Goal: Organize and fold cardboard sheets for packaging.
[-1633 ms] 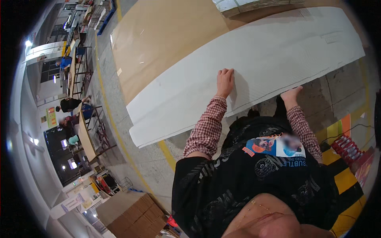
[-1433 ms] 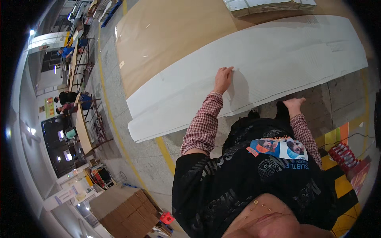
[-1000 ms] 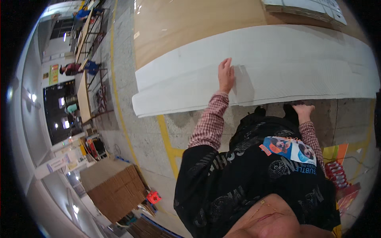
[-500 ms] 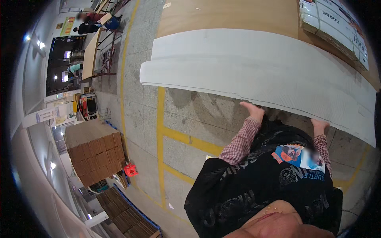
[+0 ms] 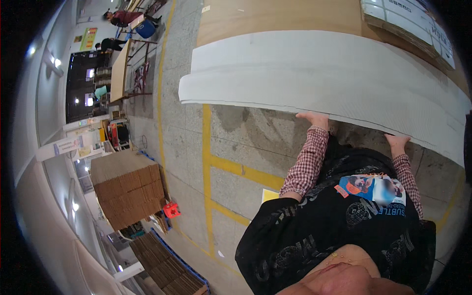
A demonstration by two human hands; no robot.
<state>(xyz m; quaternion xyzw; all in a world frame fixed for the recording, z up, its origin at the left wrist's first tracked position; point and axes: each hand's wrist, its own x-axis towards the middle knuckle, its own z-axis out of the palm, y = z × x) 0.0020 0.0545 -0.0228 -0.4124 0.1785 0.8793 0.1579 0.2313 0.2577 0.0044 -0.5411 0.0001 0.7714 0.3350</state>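
A long white cardboard sheet (image 5: pixel 275 73), finely ribbed, lies across a tan board surface, its near edge bulging and overhanging toward me. My left hand (image 5: pixel 314 119) holds this edge near its middle, thumb pointing left along the rim and the other fingers hidden beneath. Farther right, my right hand (image 5: pixel 397 143) grips the same edge in a similar way, its fingers also largely out of sight. Both forearms, in checked sleeves, reach forward from my body.
Wrapped white packages (image 5: pixel 410 27) lie at the far right on the tan board (image 5: pixel 285 17). Stacked brown cardboard (image 5: pixel 128 194) stands to the left beside a red stool (image 5: pixel 171 210). Yellow lines (image 5: pixel 207 172) mark the grey floor. Two people are near a long table (image 5: pixel 119 73) at far left.
The sheet's near edge and both my hands sit slightly farther forward, still in contact. The whole view has shifted a little. One distant person now leans more over the table.
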